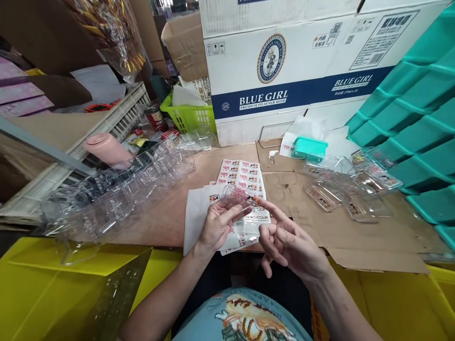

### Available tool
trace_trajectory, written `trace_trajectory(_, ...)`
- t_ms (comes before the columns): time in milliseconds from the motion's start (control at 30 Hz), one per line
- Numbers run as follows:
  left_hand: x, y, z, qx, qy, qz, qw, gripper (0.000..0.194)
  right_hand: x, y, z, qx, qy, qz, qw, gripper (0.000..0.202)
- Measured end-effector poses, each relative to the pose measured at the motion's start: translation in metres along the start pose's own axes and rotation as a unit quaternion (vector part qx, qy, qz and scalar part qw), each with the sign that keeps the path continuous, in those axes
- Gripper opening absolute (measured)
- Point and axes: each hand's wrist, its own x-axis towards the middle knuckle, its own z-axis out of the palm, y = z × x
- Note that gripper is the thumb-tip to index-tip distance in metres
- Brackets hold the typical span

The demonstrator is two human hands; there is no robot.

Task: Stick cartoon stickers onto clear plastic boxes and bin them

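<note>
My left hand (217, 226) grips a clear plastic box lid (234, 195) by its near edge, thumb on top. A printed sticker with red lettering and a small cartoon shows on or through the clear plastic. The index finger of my right hand (289, 239) is stretched out and touches the lid's right end, while its other fingers are loosely bent and hold nothing. Beneath the lid lie sheets of stickers (239, 174) with red print and cartoon figures. White backing paper (194, 215) pokes out at their left.
Clear plastic boxes (131, 194) stand in a long row at left. Stickered clear boxes (359, 201) lie on cardboard at right, by a teal box (310, 148). Teal bins (423, 104) are stacked far right. A beer carton (298, 61), green basket (192, 116) and pink bottle (108, 149) stand behind.
</note>
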Motion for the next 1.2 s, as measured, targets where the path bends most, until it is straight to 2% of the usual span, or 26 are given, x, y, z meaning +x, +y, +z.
trace_trajectory(267, -0.004, 0.0, 0.001, 0.028, -0.015, -0.005, 0.999, 0.02, 0.0, 0.006, -0.004, 0.057, -0.012, 0.039, 0.998, 0.06)
trace_trajectory(767, -0.005, -0.003, 0.001, 0.017, -0.014, -0.006, 1.0, 0.019, 0.003, 0.017, -0.012, 0.109, -0.021, 0.023, 0.994, 0.045)
trace_trajectory(1200, -0.005, -0.007, -0.004, 0.004, -0.014, -0.002, 1.0, 0.018, 0.005, 0.018, -0.009, 0.069, 0.013, 0.037, 0.997, 0.048)
